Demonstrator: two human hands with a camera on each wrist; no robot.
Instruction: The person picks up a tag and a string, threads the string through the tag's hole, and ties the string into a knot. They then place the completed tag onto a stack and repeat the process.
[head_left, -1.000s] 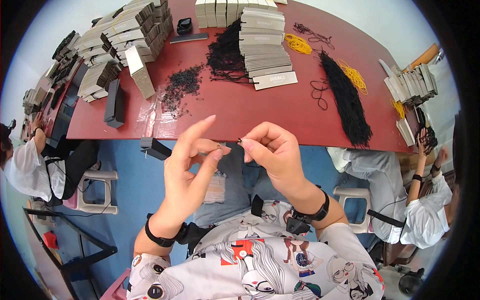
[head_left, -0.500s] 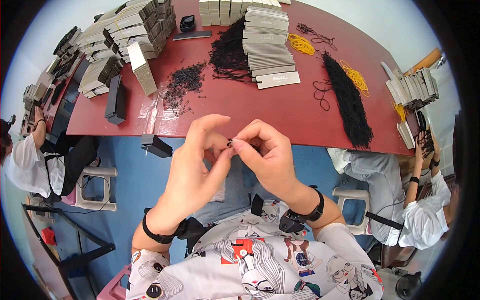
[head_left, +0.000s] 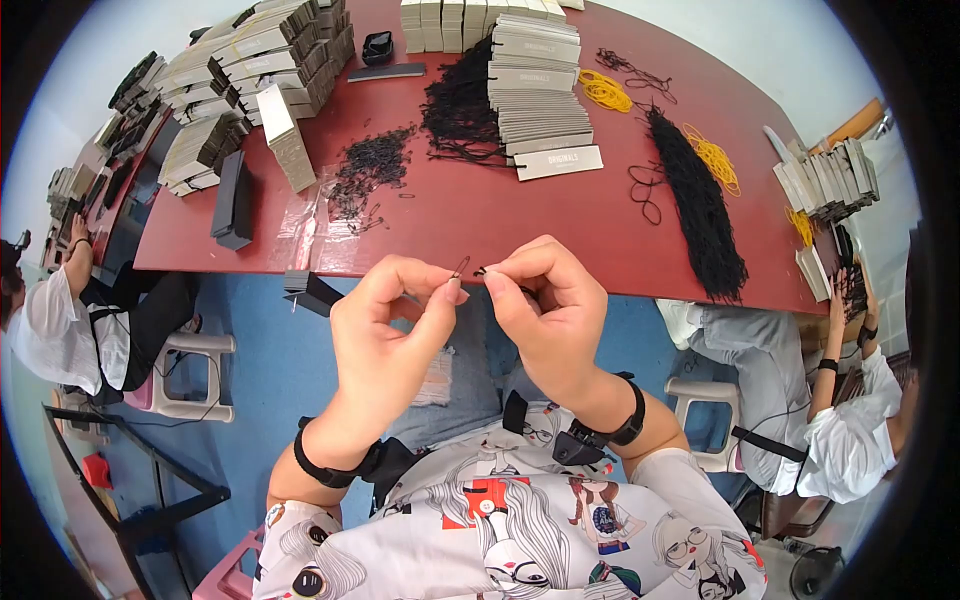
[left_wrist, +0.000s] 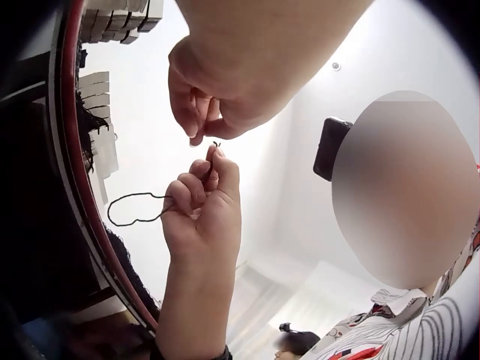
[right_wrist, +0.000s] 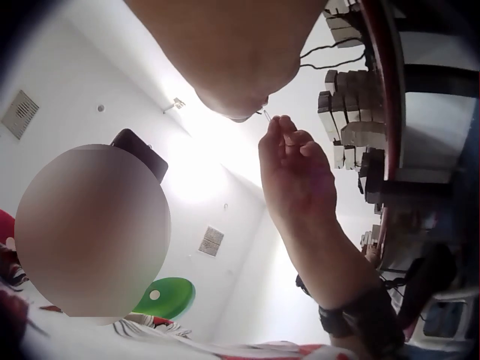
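Observation:
Both hands are held up in front of the near edge of the red table [head_left: 480, 225]. My left hand [head_left: 452, 290] pinches a small thin metal pin [head_left: 459, 267] between thumb and forefinger, its tip pointing up. My right hand [head_left: 492, 280] pinches the end of a black cord [head_left: 481, 270] just right of the pin, a small gap between them. In the left wrist view the cord's loop [left_wrist: 131, 211] hangs out of the right hand's [left_wrist: 214, 154] curled fingers. The right wrist view shows the left hand [right_wrist: 271, 124] holding the pin [right_wrist: 266, 115] up.
On the table lie a heap of small black pins [head_left: 368, 165], stacks of grey tags [head_left: 535, 90], a long bundle of black cords [head_left: 695, 205], yellow rubber bands [head_left: 598, 88] and a black box [head_left: 232, 200]. Other people sit at the left [head_left: 60, 330] and right [head_left: 840, 420].
The left forefinger, stretched out a second ago, has curled onto the thumb. The hands met half a second ago and now stand slightly apart, pin and cord end side by side.

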